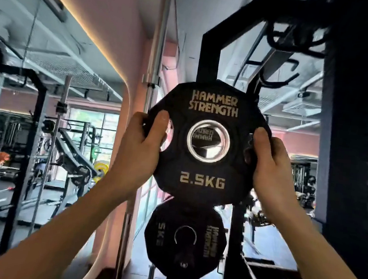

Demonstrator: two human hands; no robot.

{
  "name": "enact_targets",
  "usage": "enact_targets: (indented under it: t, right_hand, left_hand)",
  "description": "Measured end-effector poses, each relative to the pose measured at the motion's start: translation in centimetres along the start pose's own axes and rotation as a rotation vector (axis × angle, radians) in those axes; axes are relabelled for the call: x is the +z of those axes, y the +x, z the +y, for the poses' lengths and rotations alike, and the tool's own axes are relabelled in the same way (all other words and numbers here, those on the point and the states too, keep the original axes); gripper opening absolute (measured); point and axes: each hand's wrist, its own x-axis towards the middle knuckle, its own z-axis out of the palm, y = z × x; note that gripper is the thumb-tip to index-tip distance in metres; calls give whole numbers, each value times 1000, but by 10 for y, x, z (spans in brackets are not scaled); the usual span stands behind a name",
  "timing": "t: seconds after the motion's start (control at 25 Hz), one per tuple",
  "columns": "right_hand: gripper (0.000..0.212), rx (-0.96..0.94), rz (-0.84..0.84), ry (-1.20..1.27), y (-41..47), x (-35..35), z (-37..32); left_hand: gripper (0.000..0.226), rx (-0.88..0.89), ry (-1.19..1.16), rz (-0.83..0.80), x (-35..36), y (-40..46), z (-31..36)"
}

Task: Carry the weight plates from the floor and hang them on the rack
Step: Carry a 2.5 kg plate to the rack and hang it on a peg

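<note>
left hand (pixel 143 139) + right hand (pixel 268 159): each grips an edge of 2.5KG plate (pixel 204 173) | plate upright, facing camera | bore in front of rack (pixel 207 57) (peg unseen) | 5KG plate (pixel 185 254) hangs below

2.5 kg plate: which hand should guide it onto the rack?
Neither clearly: the left hand and right hand grip opposite edges of the 2.5 kg plate evenly before the rack. Use both.

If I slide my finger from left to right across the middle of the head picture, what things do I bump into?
Squat rack in the mirror → left hand → 2.5 kg plate → right hand → black rack post.
</note>
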Motion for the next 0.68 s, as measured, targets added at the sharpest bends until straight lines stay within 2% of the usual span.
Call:
enact_targets:
  t: [0.12, 0.28, 0.44, 0.68]
  right_hand:
    - [45, -89, 20, -58, 45, 10, -8]
    - [47, -124, 50, -99, 92, 18, -8]
    - [53, -143, 38, -171, 128, 26, 6]
    - [49, -52, 15, -119, 166, 44, 48]
  left_hand:
    - [29, 75, -17, -10, 15, 45, 10]
    - [37, 138, 72, -44, 31, 89, 11]
    - [39, 137, 147, -53, 45, 118, -5]
    - [45, 72, 132, -43, 64, 149, -43]
